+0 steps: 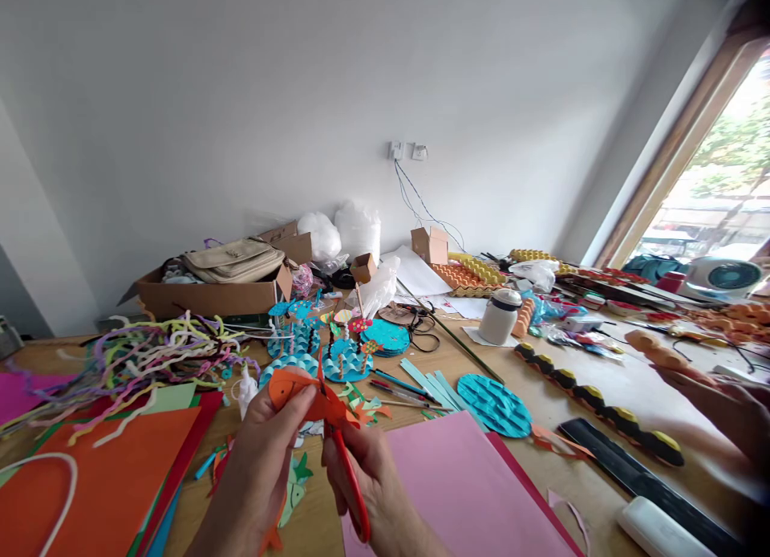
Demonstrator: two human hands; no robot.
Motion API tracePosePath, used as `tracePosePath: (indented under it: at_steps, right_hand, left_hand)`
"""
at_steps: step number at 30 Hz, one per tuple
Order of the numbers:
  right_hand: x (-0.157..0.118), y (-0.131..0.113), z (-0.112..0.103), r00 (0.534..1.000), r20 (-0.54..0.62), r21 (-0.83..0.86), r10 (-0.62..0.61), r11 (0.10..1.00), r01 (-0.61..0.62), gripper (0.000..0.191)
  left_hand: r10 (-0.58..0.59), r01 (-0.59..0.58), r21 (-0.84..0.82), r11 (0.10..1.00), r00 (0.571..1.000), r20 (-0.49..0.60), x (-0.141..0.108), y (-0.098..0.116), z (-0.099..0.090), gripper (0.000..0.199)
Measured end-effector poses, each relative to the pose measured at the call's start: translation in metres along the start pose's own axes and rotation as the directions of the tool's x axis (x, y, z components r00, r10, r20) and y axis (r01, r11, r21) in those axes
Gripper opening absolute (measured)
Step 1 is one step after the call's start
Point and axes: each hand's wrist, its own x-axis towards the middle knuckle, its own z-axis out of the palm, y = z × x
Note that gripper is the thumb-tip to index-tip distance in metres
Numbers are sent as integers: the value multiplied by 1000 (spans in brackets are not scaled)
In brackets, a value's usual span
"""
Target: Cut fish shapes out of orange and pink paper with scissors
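Observation:
Pinched in my left hand (pixel 265 437) is an orange paper fish (pixel 285 387) with a drawn eye. My right hand (pixel 366 461) grips red-handled scissors (pixel 354 485), their blades raised against the paper fish's edge. Below my hands lie green paper fish cutouts (pixel 294 493) on the wooden table. Just beyond stand blue round paper bases (pixel 346 364) carrying small fish and coral decorations. To the right of my right hand rests a sheet of pink paper (pixel 451 485) over a red one.
Orange paper sheets (pixel 114 469) and a heap of pipe cleaners (pixel 162 348) lie at the left. A white jar (pixel 500 316), blue crinkled disc (pixel 494 404) and black-yellow egg-carton strip (pixel 601 400) are right. Another person's hand (pixel 715 404) holds an egg-carton piece (pixel 662 355).

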Motion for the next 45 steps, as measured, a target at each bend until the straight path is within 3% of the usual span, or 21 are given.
tracePosePath:
  at_steps: [10, 15, 27, 33, 36, 41, 45]
  right_hand:
    - [2, -1, -1, 998, 62, 60, -29, 998, 25, 38]
    - [0, -6, 0, 999, 50, 43, 14, 999, -16, 38]
    - [1, -12, -3, 992, 122, 64, 15, 998, -23, 35]
    - [4, -10, -4, 987, 150, 107, 55, 992, -72, 43]
    - [7, -3, -11, 985, 158, 31, 68, 997, -74, 43]
    - [10, -7, -30, 967, 202, -261, 155, 960, -99, 41]
    - [7, -6, -52, 980, 66, -450, 185, 883, -137, 26]
  left_hand:
    - [0, -2, 32, 999, 998, 67, 3, 3, -9, 17]
    - [-14, 12, 25, 1000, 997, 77, 6, 1, -14, 15]
    - [30, -41, 93, 995, 993, 112, 5, 6, -15, 13]
    - [109, -115, 190, 975, 993, 41, 8, 8, -21, 16]
    - [175, -176, 234, 956, 984, 26, 9, 12, -23, 15]
    - [193, -198, 157, 968, 980, 45, 6, 22, -22, 11]
    - [223, -226, 122, 966, 974, 45, 3, 29, -24, 9]
